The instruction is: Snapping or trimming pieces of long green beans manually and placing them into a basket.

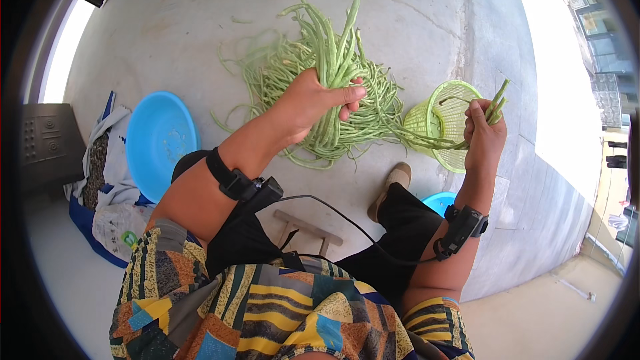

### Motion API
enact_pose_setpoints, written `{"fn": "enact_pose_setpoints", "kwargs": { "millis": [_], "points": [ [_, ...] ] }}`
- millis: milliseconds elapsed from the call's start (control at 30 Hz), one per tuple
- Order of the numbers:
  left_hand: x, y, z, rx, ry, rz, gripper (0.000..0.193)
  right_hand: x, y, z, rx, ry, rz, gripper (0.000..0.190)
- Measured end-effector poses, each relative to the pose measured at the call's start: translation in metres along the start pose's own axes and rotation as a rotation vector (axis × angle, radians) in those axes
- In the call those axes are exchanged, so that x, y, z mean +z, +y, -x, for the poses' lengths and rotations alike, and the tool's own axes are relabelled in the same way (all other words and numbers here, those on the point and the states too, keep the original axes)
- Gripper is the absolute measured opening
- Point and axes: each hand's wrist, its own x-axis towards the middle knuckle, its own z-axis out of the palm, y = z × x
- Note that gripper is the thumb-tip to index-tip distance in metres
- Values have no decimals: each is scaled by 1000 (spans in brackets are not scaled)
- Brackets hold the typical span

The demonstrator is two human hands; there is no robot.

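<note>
A large heap of long green beans (pixel 270 80) lies on the concrete floor before me. Above its middle, my left hand (pixel 332 100) is closed around a thick bunch of long beans (pixel 327 50), whose ends stick up past the fist and hang below it. To the right, my right hand (pixel 482 127) grips a few beans, with short ends (pixel 496 105) poking out above the fingers and long lengths trailing left to the heap. Just behind that hand a green plastic basket (pixel 457 87) lies tipped, its opening towards the right.
A blue plastic basin (pixel 162 145) with small scraps inside is at the left, beside a blue and white sack (pixel 112 185). Part of another blue basin (pixel 440 202) shows past my right knee. A small wooden stool (pixel 307 227) is between my legs; wheels show at the top edge.
</note>
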Motion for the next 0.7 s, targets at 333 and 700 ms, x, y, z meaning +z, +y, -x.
{"fn": "enact_pose_setpoints", "kwargs": {
  "millis": [333,700],
  "points": [
    [4,15,3,-38,-54,133,29,-16,9,-6,40,61,89,15],
    [10,10,7,-13,-171,53,38,96,-3,54,410,-501,-654,22]
  ]
}}
